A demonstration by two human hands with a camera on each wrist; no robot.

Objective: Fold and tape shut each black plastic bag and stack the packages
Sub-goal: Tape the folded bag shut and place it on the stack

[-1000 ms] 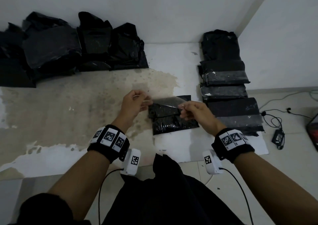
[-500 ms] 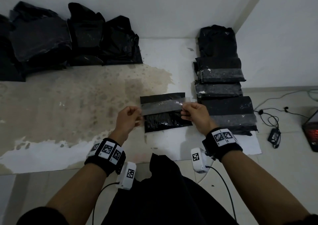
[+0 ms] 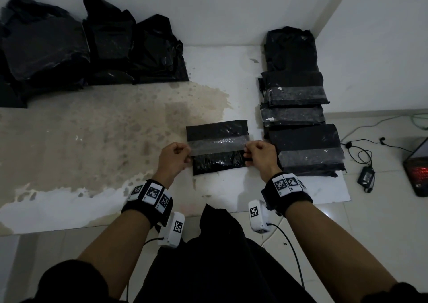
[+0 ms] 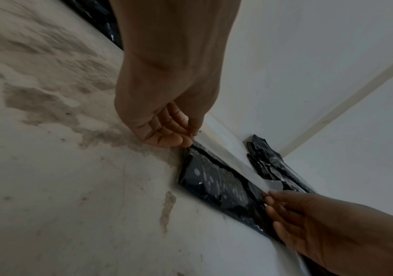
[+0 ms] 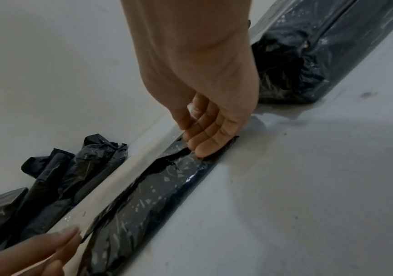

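While the head view looks down at the stained white floor sheet [image 3: 69,140], the left hand [image 3: 172,156] and right hand [image 3: 260,155] each pinch one end of a strip of clear tape [image 3: 217,143], stretched level across the folded black bag [image 3: 216,148] lying between them. I judge the strip is kept taut so it lands flat over the fold line without wrinkling. To the right, just beside the bag, lies the stack of taped packages [image 3: 301,126], each with a similar band across it; at the far left, against the wall, sits a heap of untaped black bags [image 3: 81,47], so much of the task looks undone. A charger and cables [image 3: 366,175] lie on the tiles at the right. From the left wrist, the left hand's fingertips [image 4: 186,138] nip the tape's end at the bag's near corner, low to the floor, while the right hand grips the far end; whether the tape already touches the plastic I cannot tell. From the right wrist, the right hand's fingers [image 5: 205,147] curl down onto the bag's edge, thumb against the tape, seemingly ready to press it down.
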